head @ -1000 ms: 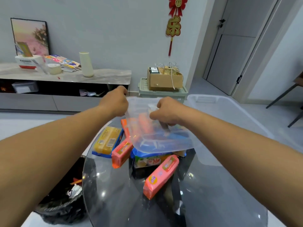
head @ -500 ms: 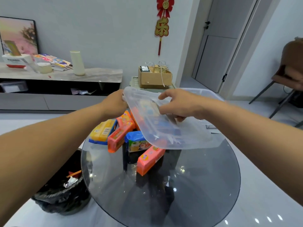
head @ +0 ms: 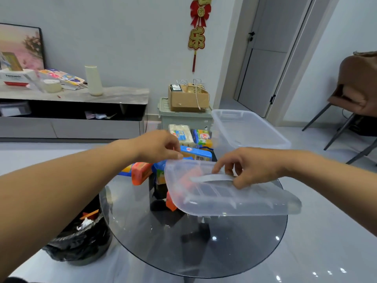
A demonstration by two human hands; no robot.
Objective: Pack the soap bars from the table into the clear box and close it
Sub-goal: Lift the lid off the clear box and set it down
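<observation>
The clear box (head: 251, 137) stands open at the far right edge of the round dark glass table (head: 204, 246). Its clear lid (head: 230, 197) hangs tilted over the table's middle. My right hand (head: 248, 166) pinches the lid's white handle strip from above. My left hand (head: 161, 146) touches the lid's far left corner with its fingertips. Several wrapped soap bars lie in a heap behind and under the lid: an orange bar (head: 140, 172), a blue and yellow bar (head: 196, 153), a white bar (head: 181, 134) and a yellow-green bar (head: 204, 137).
A black-lined waste bin (head: 81, 242) stands on the floor left of the table. Behind are a low grey sideboard (head: 71, 111), a green crate with a cardboard box (head: 187, 99) on it, and a brown chair (head: 357, 88) at right.
The lid has travelled right and toward me, off the soap heap, and the open box is now uncovered. My right hand has shifted to the lid's handle strip.
</observation>
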